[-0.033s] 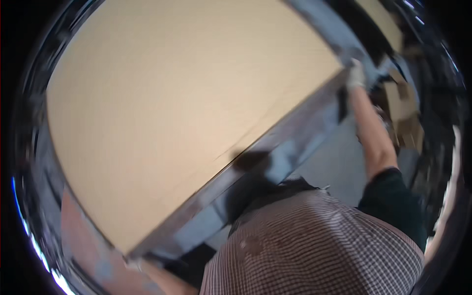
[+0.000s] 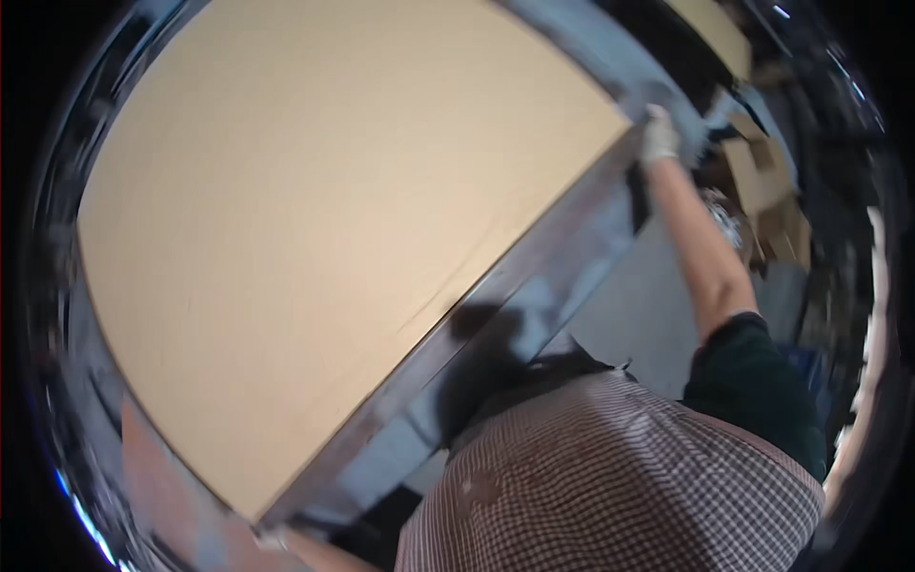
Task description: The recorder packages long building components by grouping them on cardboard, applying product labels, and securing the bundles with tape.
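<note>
In the head view, a broad, flat, tan rectangular sheet (image 2: 353, 210), seemingly cardboard or fibreboard, lies across a scuffed grey-blue counter (image 2: 581, 224) before a worker in a brown-and-white checked apron (image 2: 610, 477). The white-gloved right hand (image 2: 660, 138) is at the sheet's near right corner, the pale-gloved left hand (image 2: 272, 539) at the near left one; blur hides whether either grips or merely presses. The sheet looks fairly stiff and light for its breadth, awkward rather than fragile, best held by both near corners. Beyond the right arm sits an open brown cardboard box (image 2: 758, 176).
</note>
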Tool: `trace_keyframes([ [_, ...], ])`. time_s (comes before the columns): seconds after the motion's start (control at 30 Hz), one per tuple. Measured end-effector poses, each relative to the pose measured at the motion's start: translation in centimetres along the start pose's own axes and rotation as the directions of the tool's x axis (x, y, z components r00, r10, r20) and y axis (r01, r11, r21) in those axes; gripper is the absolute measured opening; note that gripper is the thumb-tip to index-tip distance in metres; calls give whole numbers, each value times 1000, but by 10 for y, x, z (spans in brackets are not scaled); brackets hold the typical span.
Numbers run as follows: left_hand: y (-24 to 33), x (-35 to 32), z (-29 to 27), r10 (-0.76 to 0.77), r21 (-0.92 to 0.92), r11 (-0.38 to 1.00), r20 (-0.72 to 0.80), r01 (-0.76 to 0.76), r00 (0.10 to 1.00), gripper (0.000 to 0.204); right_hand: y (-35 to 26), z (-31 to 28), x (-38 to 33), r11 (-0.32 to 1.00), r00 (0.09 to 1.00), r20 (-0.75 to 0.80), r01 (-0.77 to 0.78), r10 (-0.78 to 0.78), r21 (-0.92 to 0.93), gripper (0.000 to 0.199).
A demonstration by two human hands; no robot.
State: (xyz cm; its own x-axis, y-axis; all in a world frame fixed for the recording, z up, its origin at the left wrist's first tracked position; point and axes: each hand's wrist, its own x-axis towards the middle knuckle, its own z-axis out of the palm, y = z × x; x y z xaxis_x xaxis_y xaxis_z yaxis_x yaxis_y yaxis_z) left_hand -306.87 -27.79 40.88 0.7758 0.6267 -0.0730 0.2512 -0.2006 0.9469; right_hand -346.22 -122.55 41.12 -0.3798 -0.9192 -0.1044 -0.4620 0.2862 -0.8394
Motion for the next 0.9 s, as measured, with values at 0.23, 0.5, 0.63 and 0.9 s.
trace_keyframes([
  [0.23,-26,-63,-58,-97,-203,968,250,151,963,46,37,-48,3,930,974,81,174,-211,325,67],
  [0.5,77,-515,66,-119,363,788,882,-497,457,28,69,-91,-35,861,855,344,203,-388,466,83],
  [0.63,105,-789,171,110,-155,748,988,-645,-110,78,88,-137,-23,851,654,560,286,-509,440,87],
  [0.9,133,-954,362,378,-208,267,921,-941,-97,79,21,-204,148,675,207,653,383,-728,631,45],
])
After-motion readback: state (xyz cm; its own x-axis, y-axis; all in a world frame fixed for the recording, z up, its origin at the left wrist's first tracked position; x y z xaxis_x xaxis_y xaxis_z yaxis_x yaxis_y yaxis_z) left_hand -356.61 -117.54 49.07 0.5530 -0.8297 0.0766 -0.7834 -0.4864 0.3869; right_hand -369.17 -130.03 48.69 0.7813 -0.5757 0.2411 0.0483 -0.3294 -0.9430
